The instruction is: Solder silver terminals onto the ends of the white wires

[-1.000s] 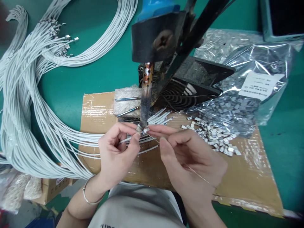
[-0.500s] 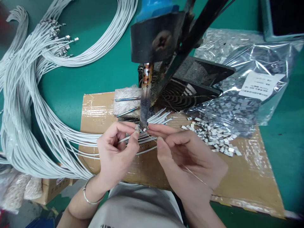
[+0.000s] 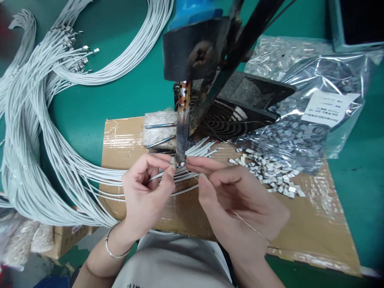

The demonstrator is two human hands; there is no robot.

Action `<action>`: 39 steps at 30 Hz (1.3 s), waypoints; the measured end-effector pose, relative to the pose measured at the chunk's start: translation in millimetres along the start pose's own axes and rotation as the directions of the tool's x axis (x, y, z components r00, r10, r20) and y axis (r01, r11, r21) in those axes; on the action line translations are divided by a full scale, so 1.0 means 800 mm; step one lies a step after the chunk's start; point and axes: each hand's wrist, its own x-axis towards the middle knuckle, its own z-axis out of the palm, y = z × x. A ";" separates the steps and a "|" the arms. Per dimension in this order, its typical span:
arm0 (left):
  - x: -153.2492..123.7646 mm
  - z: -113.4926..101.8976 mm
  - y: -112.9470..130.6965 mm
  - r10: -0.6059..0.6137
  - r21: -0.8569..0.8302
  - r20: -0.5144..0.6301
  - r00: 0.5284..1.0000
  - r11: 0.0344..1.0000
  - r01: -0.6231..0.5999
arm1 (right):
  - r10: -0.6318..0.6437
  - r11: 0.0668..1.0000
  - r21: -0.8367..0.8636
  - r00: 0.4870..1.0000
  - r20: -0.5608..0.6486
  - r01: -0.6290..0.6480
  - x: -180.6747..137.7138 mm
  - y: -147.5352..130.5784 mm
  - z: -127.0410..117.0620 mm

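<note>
My left hand (image 3: 145, 192) pinches the end of a white wire (image 3: 162, 175) with thumb and forefinger, right under the tip of a fixed soldering iron (image 3: 182, 128). My right hand (image 3: 240, 204) pinches a thin strand of solder wire (image 3: 246, 224) that runs back across the palm, and its fingertips meet the left hand's at the iron tip. A small metal terminal (image 3: 183, 163) sits between the fingertips at the tip.
A taped cardboard sheet (image 3: 126, 140) lies under the hands. White wire bundles (image 3: 36, 132) sweep across the green table at left. Loose metal terminals (image 3: 270, 172) spill from a plastic bag (image 3: 315, 112) at right. A black fan (image 3: 234, 116) sits behind the iron.
Both hands have stayed at the iron tip. My right hand's thumb drew slightly left and down. Nothing was let go.
</note>
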 end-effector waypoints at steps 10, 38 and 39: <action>0.000 0.000 -0.001 0.008 -0.023 0.008 1.000 1.000 -0.008 | 0.003 1.000 -0.011 1.000 -0.013 -0.003 -0.001 -0.001 0.001; 0.004 0.002 0.003 -0.029 -0.010 0.009 1.000 1.000 0.029 | 0.013 0.999 -0.030 1.000 -0.027 -0.014 0.001 -0.001 0.002; 0.004 0.002 0.003 -0.027 -0.012 0.011 1.000 1.000 0.027 | 0.013 0.999 -0.034 1.000 -0.028 -0.014 0.001 -0.001 0.002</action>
